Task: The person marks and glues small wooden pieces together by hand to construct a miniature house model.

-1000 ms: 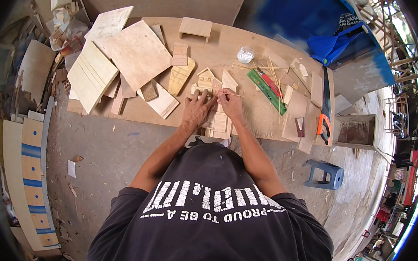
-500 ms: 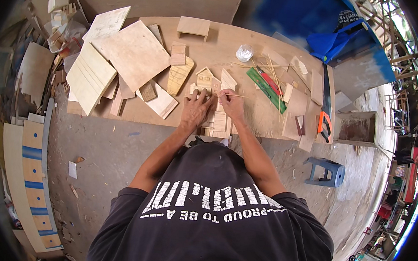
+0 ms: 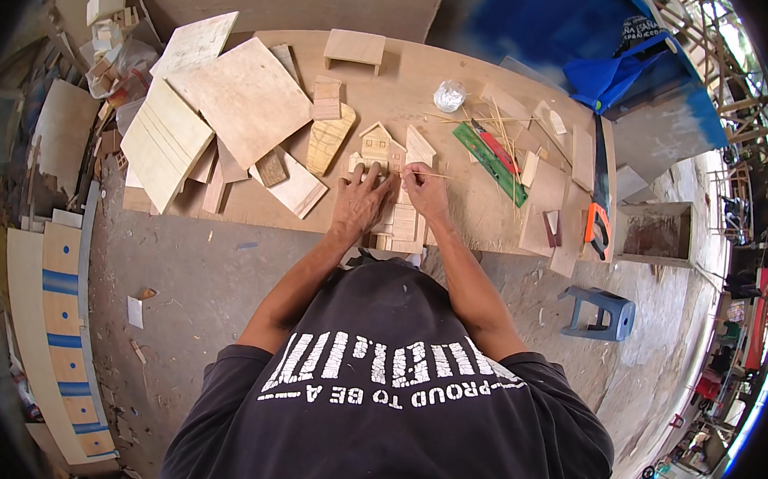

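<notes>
A small wooden house model [image 3: 375, 141] with gabled parts and little windows lies on the wooden table [image 3: 399, 89]. My left hand [image 3: 360, 198] rests on the model's middle with its fingers spread and slightly bent. Beside it, my right hand [image 3: 425, 193] pinches a thin wooden stick [image 3: 437, 176] against the model. To the right lie a green strip tool [image 3: 487, 162], a red-handled tool [image 3: 489, 142] and several thin sticks. A yellowish wooden block [image 3: 330, 142] lies just left of the model.
Plywood sheets [image 3: 233, 100] are piled on the left. A crumpled foil ball [image 3: 449, 95] is at the back. An orange-handled saw [image 3: 597, 230] lies at the right end. A blue plastic stool [image 3: 600, 312] and an open box [image 3: 653, 232] stand to the right.
Both hands stay at nearly the same place on the model, with only very small movement. The view has shifted very slightly.
</notes>
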Available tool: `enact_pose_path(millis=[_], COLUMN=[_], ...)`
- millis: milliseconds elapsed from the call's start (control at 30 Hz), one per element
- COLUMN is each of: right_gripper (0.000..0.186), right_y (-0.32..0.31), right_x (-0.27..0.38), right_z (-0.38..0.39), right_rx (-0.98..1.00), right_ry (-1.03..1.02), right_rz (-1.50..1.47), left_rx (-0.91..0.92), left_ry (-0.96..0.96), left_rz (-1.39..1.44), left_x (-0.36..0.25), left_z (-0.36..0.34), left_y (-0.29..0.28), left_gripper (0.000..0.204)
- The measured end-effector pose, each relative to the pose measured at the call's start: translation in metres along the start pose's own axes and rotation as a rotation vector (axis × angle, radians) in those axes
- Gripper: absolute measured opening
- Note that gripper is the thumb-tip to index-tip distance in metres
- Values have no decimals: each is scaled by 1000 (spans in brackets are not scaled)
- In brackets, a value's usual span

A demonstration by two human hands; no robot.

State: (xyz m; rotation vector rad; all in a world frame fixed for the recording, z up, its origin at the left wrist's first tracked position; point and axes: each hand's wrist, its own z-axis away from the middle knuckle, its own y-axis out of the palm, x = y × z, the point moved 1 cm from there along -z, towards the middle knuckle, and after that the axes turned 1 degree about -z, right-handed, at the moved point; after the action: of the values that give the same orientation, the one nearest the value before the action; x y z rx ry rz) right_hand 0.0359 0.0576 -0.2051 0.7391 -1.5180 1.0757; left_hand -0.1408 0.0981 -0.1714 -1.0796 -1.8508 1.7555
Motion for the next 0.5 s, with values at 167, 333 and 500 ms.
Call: enact_pose_path(millis=[167,333,500], right_gripper=[16,17,19], right_y=[-1,0,-1], right_x=[0,-2,-6], right_z=[0,0,-1], right_rx=[-4,5,-7], right_ry=[-7,-5,-20], right_rz=[0,-23,64], left_rx=[-25,-33,-25], left_ry=[-1,-5,-7], left_rz=[3,-1,6], left_x=[-3,-2,-2], left_z=[0,0,0], left_y=[-5,-3,-2], left_gripper=[41,41,41])
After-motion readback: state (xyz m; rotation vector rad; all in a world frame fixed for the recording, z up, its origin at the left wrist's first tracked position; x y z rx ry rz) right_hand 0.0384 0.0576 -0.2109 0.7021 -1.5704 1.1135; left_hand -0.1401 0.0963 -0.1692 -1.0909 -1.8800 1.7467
